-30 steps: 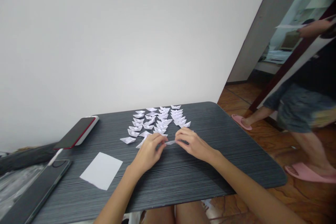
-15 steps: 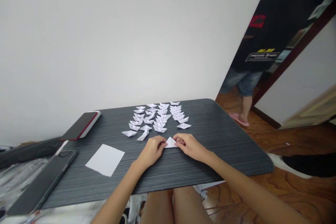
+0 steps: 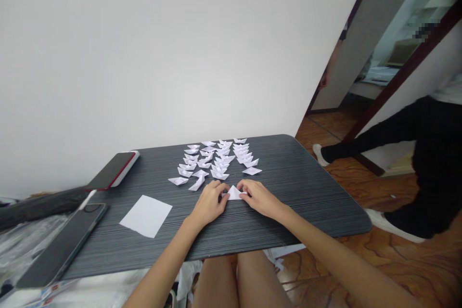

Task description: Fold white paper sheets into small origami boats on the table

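Note:
A small folded paper boat (image 3: 234, 193), white with a pointed peak in its middle, is held low over the dark table (image 3: 288, 192). My left hand (image 3: 212, 200) pinches its left end between thumb and fingers. On the other side, my right hand (image 3: 257, 196) grips the right end the same way. The fingertips cover both ends of the paper. Just beyond my hands stand rows of finished white paper boats (image 3: 220, 161). To the left of my left hand lies a flat square paper sheet (image 3: 146, 216).
At the table's left edge lie a dark phone (image 3: 65, 245) and a red-edged device (image 3: 111, 172) with a white cable. A white wall (image 3: 162, 57) rises behind the table. On the right, a person in black trousers (image 3: 433, 154) stands near a doorway, and another person's arm (image 3: 330, 67) shows.
Both hands still hold the folded paper, with its ends now spread slightly wider. The person in the dark shirt has left the doorway, and one in black trousers has stepped in at right.

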Demonstrator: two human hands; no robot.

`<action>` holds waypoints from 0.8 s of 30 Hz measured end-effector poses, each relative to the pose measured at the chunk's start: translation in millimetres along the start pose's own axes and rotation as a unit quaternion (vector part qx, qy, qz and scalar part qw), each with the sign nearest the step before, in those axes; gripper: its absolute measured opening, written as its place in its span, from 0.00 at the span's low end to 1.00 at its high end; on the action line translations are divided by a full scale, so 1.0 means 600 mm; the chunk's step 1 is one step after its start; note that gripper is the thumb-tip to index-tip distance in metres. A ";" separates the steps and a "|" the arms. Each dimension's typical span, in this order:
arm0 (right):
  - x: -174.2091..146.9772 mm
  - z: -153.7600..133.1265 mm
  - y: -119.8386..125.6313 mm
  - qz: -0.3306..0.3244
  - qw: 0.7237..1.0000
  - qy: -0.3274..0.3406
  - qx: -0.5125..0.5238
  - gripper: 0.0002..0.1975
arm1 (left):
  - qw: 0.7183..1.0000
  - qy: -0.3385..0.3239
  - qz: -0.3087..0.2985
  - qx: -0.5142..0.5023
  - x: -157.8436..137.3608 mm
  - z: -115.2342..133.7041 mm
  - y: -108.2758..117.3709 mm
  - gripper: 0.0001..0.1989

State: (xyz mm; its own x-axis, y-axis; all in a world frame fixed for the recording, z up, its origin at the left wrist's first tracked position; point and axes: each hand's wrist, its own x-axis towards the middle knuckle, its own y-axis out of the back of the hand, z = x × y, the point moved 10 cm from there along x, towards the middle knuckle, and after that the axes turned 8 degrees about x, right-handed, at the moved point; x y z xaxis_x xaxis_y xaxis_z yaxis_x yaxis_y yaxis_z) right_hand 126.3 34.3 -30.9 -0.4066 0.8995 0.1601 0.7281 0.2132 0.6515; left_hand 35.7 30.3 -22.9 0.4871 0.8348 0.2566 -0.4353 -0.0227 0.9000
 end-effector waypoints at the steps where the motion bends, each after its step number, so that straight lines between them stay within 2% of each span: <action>1: -0.001 0.000 0.000 0.002 1.000 0.001 0.001 0.07 | 1.000 0.000 -0.001 -0.001 -0.001 0.000 -0.001 0.08; 4: -0.006 -0.001 -0.001 0.017 1.000 0.007 0.007 0.10 | 1.000 0.004 0.011 -0.003 -0.004 -0.001 0.001 0.09; 8: -0.019 -0.021 0.005 0.050 0.997 0.062 -0.007 0.08 | 0.999 -0.027 0.033 -0.001 -0.008 0.013 0.006 0.09; 13: -0.033 -0.041 -0.003 0.025 0.992 0.117 -0.047 0.07 | 0.996 -0.086 0.004 -0.037 -0.010 0.029 -0.003 0.09; 19: -0.023 -0.039 0.001 0.025 0.991 0.124 -0.043 0.12 | 0.992 -0.125 -0.006 -0.005 -0.006 0.034 -0.009 0.12; 24: 0.000 -0.026 0.015 0.035 0.993 0.104 0.052 0.10 | 0.992 -0.115 0.030 -0.052 0.004 0.030 0.007 0.13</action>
State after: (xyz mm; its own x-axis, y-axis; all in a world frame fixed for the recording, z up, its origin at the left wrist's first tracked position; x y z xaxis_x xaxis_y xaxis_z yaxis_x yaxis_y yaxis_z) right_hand 124.3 30.0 -13.8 -0.4504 0.8179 0.3580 0.8069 0.2012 0.5554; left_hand 48.6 22.1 -12.6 0.6124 0.6866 0.3919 -0.5379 -0.0013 0.8430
